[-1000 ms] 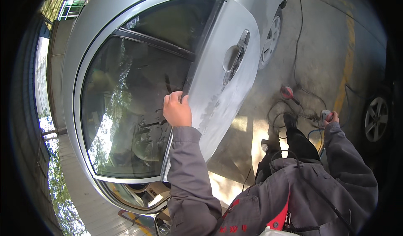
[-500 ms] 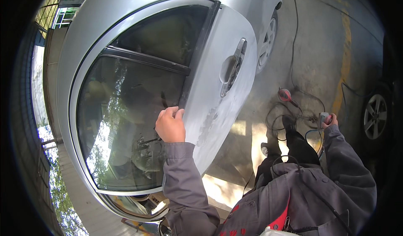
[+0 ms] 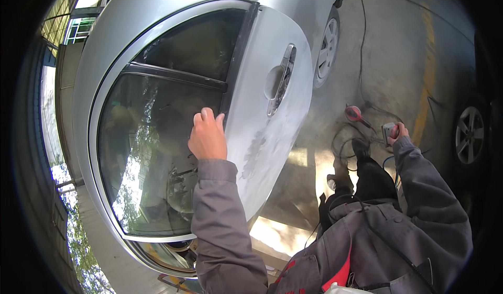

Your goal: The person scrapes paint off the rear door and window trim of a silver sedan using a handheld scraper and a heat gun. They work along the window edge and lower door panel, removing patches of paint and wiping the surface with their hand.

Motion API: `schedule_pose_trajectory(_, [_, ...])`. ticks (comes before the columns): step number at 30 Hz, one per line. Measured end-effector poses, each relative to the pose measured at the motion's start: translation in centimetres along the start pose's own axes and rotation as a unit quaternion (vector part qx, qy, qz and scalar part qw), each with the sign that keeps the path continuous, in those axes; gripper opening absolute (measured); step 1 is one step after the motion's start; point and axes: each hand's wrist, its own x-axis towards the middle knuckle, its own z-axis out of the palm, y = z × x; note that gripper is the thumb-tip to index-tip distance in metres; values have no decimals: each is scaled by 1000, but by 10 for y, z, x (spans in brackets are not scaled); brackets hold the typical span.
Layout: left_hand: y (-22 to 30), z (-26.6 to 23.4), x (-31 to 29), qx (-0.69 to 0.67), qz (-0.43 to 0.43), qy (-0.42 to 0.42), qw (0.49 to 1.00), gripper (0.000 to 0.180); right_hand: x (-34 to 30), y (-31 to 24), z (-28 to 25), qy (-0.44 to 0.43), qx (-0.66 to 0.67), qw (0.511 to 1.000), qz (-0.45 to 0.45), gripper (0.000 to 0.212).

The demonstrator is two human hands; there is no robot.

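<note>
My left hand [image 3: 207, 137] is at the lower edge of the dark side window [image 3: 162, 105] of a silver car door, beside the black trim strip [image 3: 242, 58]. Its fingers are bent and the thumb stands apart, with nothing seen in them; whether they touch the glass, I cannot tell. The door panel [image 3: 262, 147] has a dull, whitish surface with grey patches below the chrome door handle [image 3: 282, 79]. Out to the right, away from the car, my right hand [image 3: 402, 131] grips a small sander [image 3: 389, 131] with a flat grey pad and a reddish body.
A red and black power tool [image 3: 354, 114] lies on the concrete floor near my feet, among looped cables [image 3: 348, 139]. A yellow line [image 3: 425, 84] runs along the floor. Another car's wheel [image 3: 469, 134] stands at the right, and the silver car's wheel [image 3: 327, 48] is ahead.
My left hand has moved forward along the window's lower edge, its thumb now more apart. My right hand has come slightly up and inward with the sander. The whole view has shifted a little.
</note>
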Motion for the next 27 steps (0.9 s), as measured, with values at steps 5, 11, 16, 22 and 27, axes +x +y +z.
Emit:
schedule_pose_trajectory(5, [-3, 1, 31, 6, 67, -137, 988, 34, 4, 34, 10, 20, 12, 1000, 7, 87])
schedule_pose_trajectory(11, [10, -5, 61, -52, 86, -184, 978, 36, 0, 120, 38, 88, 1, 994, 71, 87])
schedule_pose_trajectory(16, [4, -2, 53, 28, 117, -212, 970, 32, 12, 92, 39, 65, 27, 995, 71, 84])
schedule_pose_trajectory(22, [18, -25, 58, 49, 149, -145, 977, 28, 16, 82, 46, 55, 43, 996, 60, 89])
schedule_pose_trajectory(27, [60, -21, 125, -84, 203, 79, 972, 30, 10, 122, 68, 68, 34, 994, 75, 91])
